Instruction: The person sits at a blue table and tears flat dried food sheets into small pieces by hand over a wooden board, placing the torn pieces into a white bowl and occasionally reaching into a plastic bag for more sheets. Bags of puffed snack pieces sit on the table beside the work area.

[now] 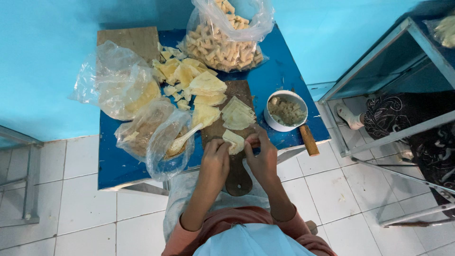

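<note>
We fold a wrapper

Our left hand (215,159) and right hand (259,154) pinch the pale wrapper (233,141) between closed fingers above the wooden board (237,175).

- A white bowl (286,111) of filling sits on the blue counter (279,76).
- A clear bag of rolled snacks (222,45) stands at the far edge.
- A spoon (185,138) rests in another bag (156,137).
- A metal frame (379,90) stands on the tiled floor (71,199).
</note>
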